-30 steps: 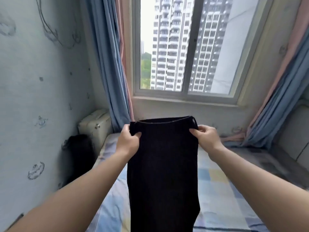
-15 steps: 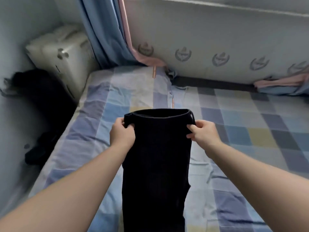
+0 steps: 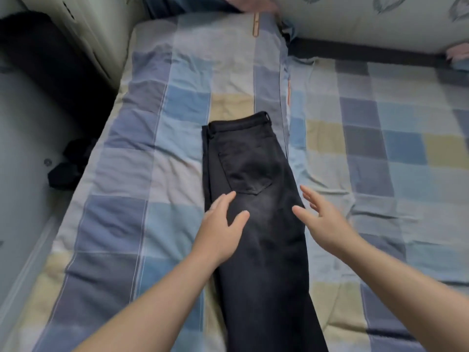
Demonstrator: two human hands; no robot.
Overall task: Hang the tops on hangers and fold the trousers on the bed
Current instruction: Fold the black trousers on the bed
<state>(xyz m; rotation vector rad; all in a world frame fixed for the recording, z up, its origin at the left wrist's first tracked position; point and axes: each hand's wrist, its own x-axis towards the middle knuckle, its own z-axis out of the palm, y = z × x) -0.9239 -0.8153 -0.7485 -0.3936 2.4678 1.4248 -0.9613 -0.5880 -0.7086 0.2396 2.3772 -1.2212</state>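
Note:
Black trousers lie flat on the bed, folded lengthwise, waistband toward the far wall and a back pocket facing up. The legs run toward me and off the bottom of the view. My left hand hovers over or lightly touches the trousers' left side below the pocket, fingers spread. At the trousers' right edge my right hand has straight, spread fingers. Neither hand holds anything.
The bed carries a blue, yellow and grey checked sheet with wrinkles to the right. A dark bag and a pale suitcase stand in the gap at the left. Dark cloth lies on the floor beside the bed. Curtain ends touch the far edge.
Both hands let go of the waistband; the trousers, held up before, now lie flat on the bed. My view has tilted down from the window to the sheet.

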